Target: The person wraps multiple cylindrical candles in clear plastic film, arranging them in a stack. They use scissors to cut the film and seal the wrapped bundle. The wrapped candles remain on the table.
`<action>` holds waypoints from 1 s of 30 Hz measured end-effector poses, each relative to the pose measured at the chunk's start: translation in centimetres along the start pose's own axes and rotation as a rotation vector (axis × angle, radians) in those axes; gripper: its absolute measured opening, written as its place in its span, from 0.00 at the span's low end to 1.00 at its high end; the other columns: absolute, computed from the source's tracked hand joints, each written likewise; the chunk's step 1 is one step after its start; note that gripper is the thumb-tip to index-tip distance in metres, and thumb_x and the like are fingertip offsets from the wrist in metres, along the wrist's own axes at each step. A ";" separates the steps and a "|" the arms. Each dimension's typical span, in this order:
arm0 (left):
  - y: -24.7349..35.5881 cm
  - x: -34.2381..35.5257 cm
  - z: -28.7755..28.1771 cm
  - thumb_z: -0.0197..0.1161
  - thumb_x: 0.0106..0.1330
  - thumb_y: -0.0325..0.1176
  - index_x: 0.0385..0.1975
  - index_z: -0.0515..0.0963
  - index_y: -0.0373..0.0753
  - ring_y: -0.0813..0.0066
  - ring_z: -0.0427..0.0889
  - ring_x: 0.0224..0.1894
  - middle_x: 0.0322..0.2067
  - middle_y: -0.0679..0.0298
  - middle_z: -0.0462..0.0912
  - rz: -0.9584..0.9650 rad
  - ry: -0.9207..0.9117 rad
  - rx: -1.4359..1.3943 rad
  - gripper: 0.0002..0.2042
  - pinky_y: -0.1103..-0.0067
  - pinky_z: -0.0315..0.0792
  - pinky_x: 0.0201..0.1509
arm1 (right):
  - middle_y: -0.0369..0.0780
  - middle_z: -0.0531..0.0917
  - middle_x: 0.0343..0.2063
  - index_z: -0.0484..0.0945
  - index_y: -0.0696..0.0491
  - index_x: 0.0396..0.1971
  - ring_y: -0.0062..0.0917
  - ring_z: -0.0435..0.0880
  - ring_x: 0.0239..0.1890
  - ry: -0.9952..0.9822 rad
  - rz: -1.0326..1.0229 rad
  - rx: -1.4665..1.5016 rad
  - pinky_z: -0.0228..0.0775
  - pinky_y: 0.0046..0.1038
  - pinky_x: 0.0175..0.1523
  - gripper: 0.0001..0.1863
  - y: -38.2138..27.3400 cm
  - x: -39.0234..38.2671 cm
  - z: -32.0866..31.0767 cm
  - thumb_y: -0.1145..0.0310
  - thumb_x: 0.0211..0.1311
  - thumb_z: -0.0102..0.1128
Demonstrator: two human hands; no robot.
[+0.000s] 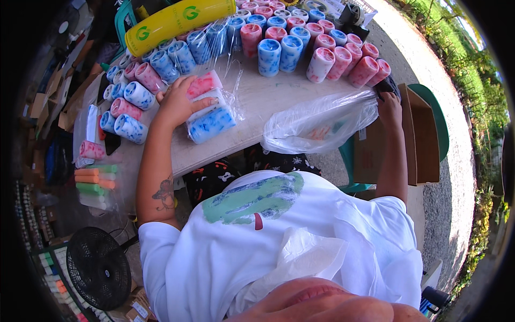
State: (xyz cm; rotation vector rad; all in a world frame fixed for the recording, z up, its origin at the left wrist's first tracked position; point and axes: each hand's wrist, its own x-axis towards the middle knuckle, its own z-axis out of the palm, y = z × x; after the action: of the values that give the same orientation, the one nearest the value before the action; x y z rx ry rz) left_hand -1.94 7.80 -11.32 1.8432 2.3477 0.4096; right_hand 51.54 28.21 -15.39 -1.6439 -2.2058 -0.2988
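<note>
My left hand (pixel 179 102) grips a pack of pillar candles (pixel 212 123), its thumb lying across the top. The pack holds marbled pink, white and blue candles side by side in clear film, and loose film stands up along its far edge. At the table's right edge, my right hand (pixel 391 110) is closed round something dark (pixel 387 85) that I cannot make out. Beside that hand, a clear plastic bag (pixel 322 122) lies along the near edge of the table, with faint orange and green showing through it.
Many marbled candles (pixel 269 58) stand across the table's far side; others (pixel 130 130) lie at the left. A yellow roll of film (pixel 179 24) lies across the back left. A cardboard box (pixel 426 139) and green chair (pixel 437 115) stand right. A black fan (pixel 98 268) is lower left.
</note>
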 end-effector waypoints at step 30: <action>1.2 0.0 -0.7 0.66 0.45 0.68 0.63 0.66 0.47 0.62 0.61 0.67 0.64 0.61 0.64 -0.031 -0.050 0.040 0.46 0.57 0.43 0.66 | 0.62 0.47 0.67 0.81 0.56 0.30 0.54 0.41 0.72 0.403 -0.181 2.163 0.35 0.54 0.72 0.14 -6.8 2.1 -15.3 0.58 0.59 0.63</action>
State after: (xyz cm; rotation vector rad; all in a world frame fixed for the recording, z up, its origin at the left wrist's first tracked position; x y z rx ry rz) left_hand -1.03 8.01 -10.30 1.8099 2.3653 0.3118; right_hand 47.12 22.17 -0.29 -0.0558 -1.0142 1.1707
